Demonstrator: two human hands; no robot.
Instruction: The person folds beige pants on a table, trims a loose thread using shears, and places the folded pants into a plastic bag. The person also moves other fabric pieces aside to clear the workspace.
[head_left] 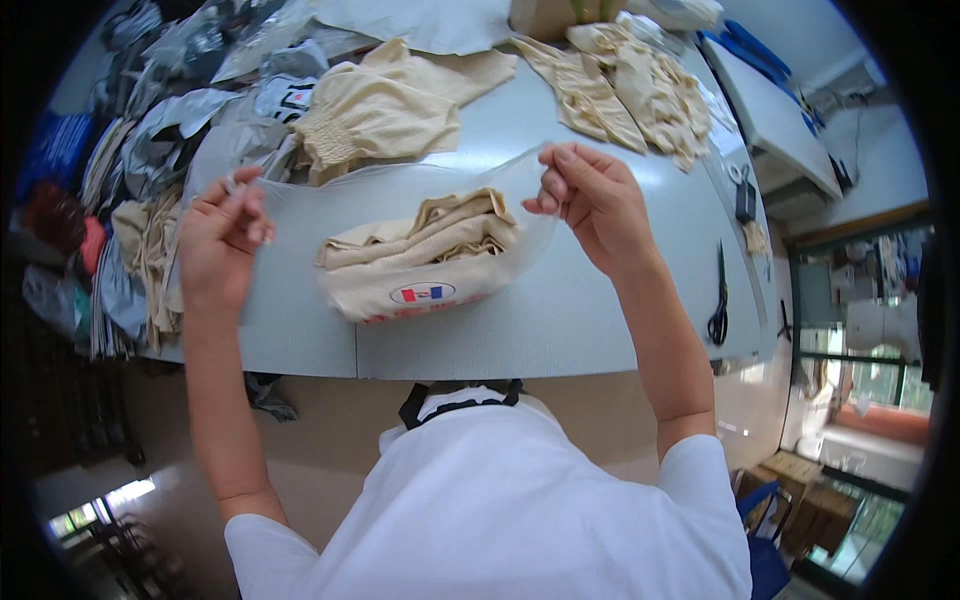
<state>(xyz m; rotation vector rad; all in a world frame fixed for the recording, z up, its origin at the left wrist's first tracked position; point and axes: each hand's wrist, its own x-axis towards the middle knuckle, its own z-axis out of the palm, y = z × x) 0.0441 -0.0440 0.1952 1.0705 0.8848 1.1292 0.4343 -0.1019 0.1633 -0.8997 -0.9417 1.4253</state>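
Between my hands a clear plastic bag [400, 302] with a red and blue print is stretched wide. Folded cream clothes [430, 235] sit inside it, their layered edges showing at the top. My left hand [222, 225] pinches one upper corner of the bag, fingers closed. At the opposite corner my right hand [590, 195] grips the film between thumb and curled fingers. The loaded part of the bag hangs or rests over the grey table [560, 320]; which of the two I cannot tell.
A cream smocked garment [390, 105] lies beyond the bag, with more cream garments [630, 90] at the far right. Plastic bags and clothes [190, 130] crowd the left side. Black scissors [720, 300] lie near the right edge. A blue chair [765, 540] stands at lower right.
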